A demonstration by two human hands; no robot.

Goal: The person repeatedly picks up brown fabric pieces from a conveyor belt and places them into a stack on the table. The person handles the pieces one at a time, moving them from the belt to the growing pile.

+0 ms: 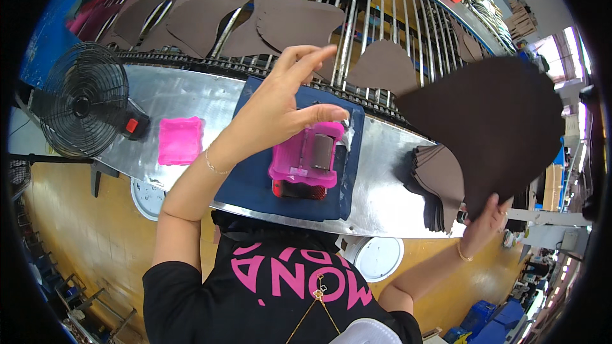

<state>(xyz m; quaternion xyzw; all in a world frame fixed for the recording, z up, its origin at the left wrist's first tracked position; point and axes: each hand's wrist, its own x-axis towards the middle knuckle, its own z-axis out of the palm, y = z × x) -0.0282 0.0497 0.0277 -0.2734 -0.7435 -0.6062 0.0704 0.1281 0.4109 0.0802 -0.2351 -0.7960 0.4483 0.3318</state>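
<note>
Brown leather piece (491, 127) hung in the head view from the right hand (486, 223), pinched at its lower corner and fanning up and left. Left hand (290, 99) hovered half spread over the pink roller device (306, 162), nearer to it, on the blue mat (255, 181).

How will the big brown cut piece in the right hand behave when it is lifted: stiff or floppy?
Probably fairly stiff: the brown piece, held by the right hand at its lower edge only, stands up without drooping. It looks thin, so likely light.
</note>
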